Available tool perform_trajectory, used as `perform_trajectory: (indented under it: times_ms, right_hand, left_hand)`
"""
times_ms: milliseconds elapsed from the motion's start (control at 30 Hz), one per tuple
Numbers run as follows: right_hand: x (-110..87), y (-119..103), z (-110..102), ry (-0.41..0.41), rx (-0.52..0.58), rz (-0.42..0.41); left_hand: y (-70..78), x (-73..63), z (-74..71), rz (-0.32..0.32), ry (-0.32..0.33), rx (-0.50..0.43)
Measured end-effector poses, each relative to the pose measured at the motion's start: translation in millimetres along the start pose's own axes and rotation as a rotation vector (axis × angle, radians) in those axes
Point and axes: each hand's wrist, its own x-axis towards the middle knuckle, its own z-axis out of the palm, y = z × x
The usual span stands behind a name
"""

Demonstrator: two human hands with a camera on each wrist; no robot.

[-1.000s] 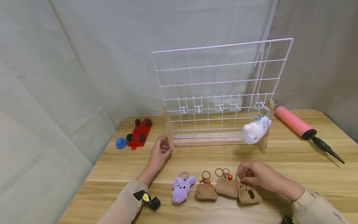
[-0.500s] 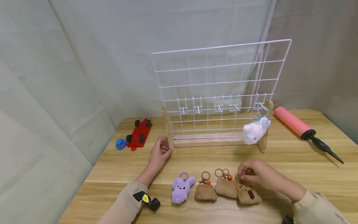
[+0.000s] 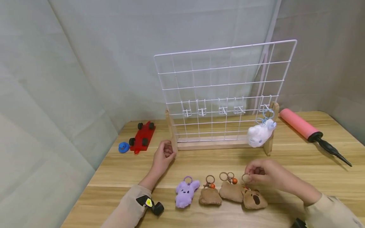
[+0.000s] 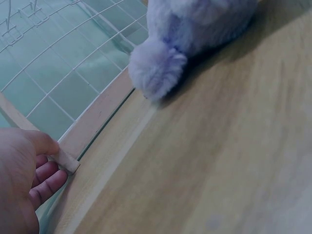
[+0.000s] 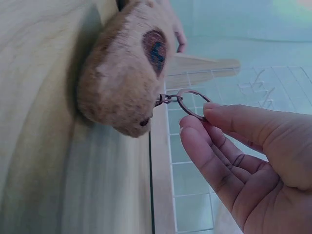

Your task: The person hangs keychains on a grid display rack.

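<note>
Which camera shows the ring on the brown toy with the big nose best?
The right wrist view: the ring is big and close, pinched in the right grip, with its chain to the toy visible. The head view shows it only small and faint. The left wrist view doesn't show it.

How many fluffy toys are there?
5. On the table, left to right: a purple toy, a brown toy, another brown toy, and a big-nosed brown toy whose ring the right hand pinches. A white toy hangs at the grid's right end.
</note>
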Motion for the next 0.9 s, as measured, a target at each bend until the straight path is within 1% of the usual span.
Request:
perform_trajectory:
  times_ms: [100, 333, 467, 567, 900]
  right_hand:
    - [0.2, -2, -2, 0.003, 0.006, -0.006]
    - [1.6, -8, -10, 0.009, -0.001, -0.005]
    - [3.2, -14, -15, 0.017, -0.011, -0.009]
    - [4.6, -18, -21, 0.024, -0.015, -0.010]
    - [16.4, -22, -36, 0.093, -0.107, -0.027]
  left_hand:
    - [1.4, -0.3, -0.5, 0.002, 0.002, -0.009]
    - [44.0, -11.5, -6.4, -0.011, -0.009, 0.002]
    - [43.5, -12.7, -5.6, 0.008, 0.000, 0.010]
    - [44.4, -12.9, -5.8, 0.015, -0.004, 0.011]
    - [44.8, -11.8, -6.5, -0.003, -0.015, 0.012]
